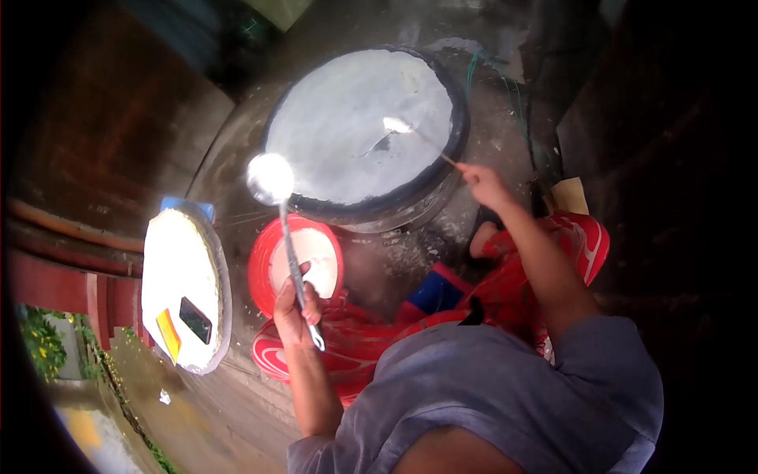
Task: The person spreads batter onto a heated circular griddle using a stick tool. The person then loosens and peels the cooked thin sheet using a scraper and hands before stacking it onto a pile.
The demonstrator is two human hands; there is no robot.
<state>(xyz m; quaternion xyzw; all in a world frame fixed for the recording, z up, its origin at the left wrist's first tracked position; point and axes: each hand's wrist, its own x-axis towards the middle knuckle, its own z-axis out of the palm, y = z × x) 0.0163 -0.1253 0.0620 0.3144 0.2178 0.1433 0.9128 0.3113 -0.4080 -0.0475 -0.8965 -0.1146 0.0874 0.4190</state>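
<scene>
My left hand (298, 312) is wrapped round the handle of a metal ladle (271, 178), whose shiny bowl points up and away near the griddle's left edge. Below it a red bucket (257, 272) contains pale, thick batter (320, 272). My right hand (483, 186) grips a thin stick (433, 145), its far end white, reaching over the griddle. A thin white sheet (347, 110) covers the large round griddle, inside its dark rim (272, 130). Beside the stick's white end, a small dark gap (383, 144) shows in the sheet.
At the left stands a round white stack (170, 261), bearing a dark phone-like rectangle (195, 320) and a yellow item (168, 336). A blue object (188, 208) is behind it. A green cord (513, 99) hangs at the griddle's far right. My red-clad legs flank the bucket.
</scene>
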